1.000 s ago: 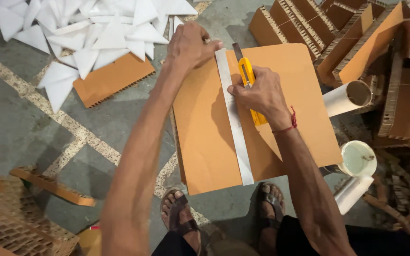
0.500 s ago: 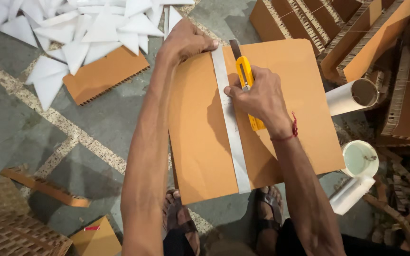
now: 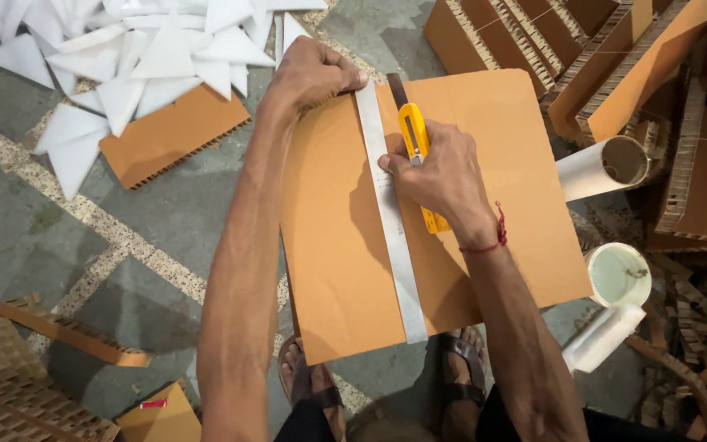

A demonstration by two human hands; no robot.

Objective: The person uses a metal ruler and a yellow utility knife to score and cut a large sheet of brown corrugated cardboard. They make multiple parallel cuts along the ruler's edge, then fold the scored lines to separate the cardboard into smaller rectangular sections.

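Note:
An orange cardboard sheet (image 3: 337,245) lies on the floor in front of me. A long metal ruler (image 3: 393,237) runs down its middle. My left hand (image 3: 308,75) presses on the ruler's far end at the sheet's top edge. My right hand (image 3: 439,176) grips a yellow utility knife (image 3: 413,135) laid against the ruler's right edge, its tip pointing away from me near the sheet's top.
White triangular pieces (image 3: 149,57) and a small orange honeycomb board (image 3: 173,135) lie at the upper left. Honeycomb cardboard stacks (image 3: 583,49) fill the upper right. A cardboard tube (image 3: 607,164), a white cup (image 3: 618,274) and a paper roll (image 3: 603,336) sit at the right. My sandalled feet (image 3: 312,385) are under the sheet's near edge.
My right hand has drawn the knife a little toward me along the ruler. The left hand stays on the ruler's far end.

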